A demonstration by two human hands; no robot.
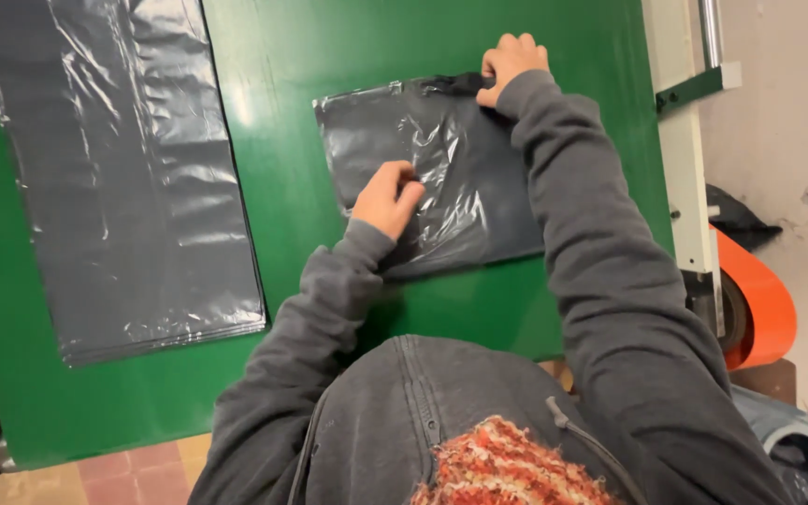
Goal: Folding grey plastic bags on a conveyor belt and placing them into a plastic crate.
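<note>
A folded dark grey plastic bag [460,178] lies on the green table [310,56]. My left hand [385,198] presses on the bag's near left part with its fingers curled. My right hand [509,64] pinches the bag's far edge at its upper right corner. Both arms wear dark grey sleeves.
A long stack of flat dark grey plastic bags [119,168] lies on the table's left side. An orange roll [759,304] stands beside a white post [689,168] at the right. Tiled floor [95,472] shows at the lower left.
</note>
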